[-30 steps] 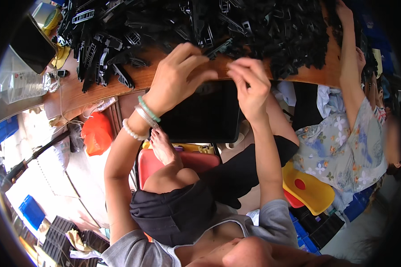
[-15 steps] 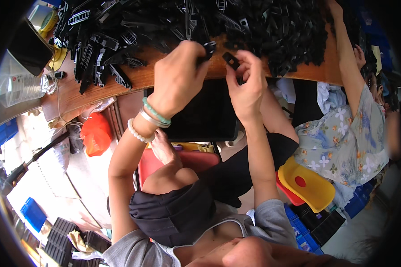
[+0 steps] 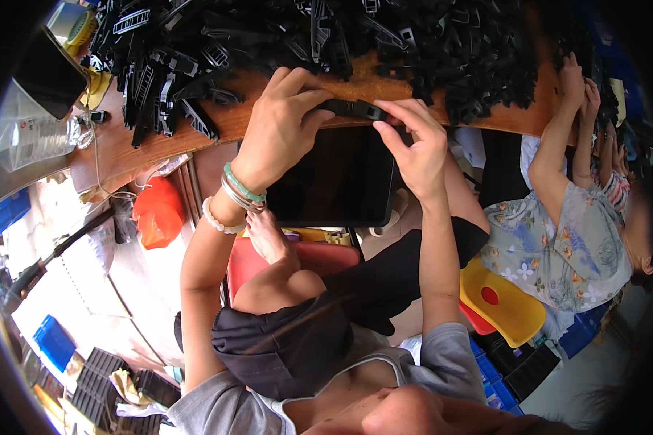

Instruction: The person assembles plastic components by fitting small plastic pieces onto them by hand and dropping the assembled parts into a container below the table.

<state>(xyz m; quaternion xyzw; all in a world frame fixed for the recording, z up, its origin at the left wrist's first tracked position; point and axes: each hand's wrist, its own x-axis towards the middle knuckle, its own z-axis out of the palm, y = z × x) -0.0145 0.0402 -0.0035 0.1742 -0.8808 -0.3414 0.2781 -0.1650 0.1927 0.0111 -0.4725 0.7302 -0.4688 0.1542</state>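
Above the table's near edge, my left hand (image 3: 277,130) grips a dark, slim black plastic part (image 3: 336,107) between thumb and fingers. My right hand (image 3: 419,145) pinches a small black plastic piece (image 3: 370,111) with a slot in it. The two pieces meet end to end between my hands, in one nearly level line; whether they are locked together I cannot tell. Bracelets circle my left wrist. Just beyond my hands, a big heap of similar black plastic parts (image 3: 268,40) spreads over the wooden table (image 3: 250,119).
Below the table edge sits a black tray (image 3: 334,181) near my legs. A red bag (image 3: 158,214) hangs at the left. On the right another person in a floral top (image 3: 537,239) works at the same table, beside a yellow stool (image 3: 504,301).
My hands have come together, and the two black pieces, apart before, now touch end to end. The co-worker's arms have also shifted, both hands now near the heap's right end.
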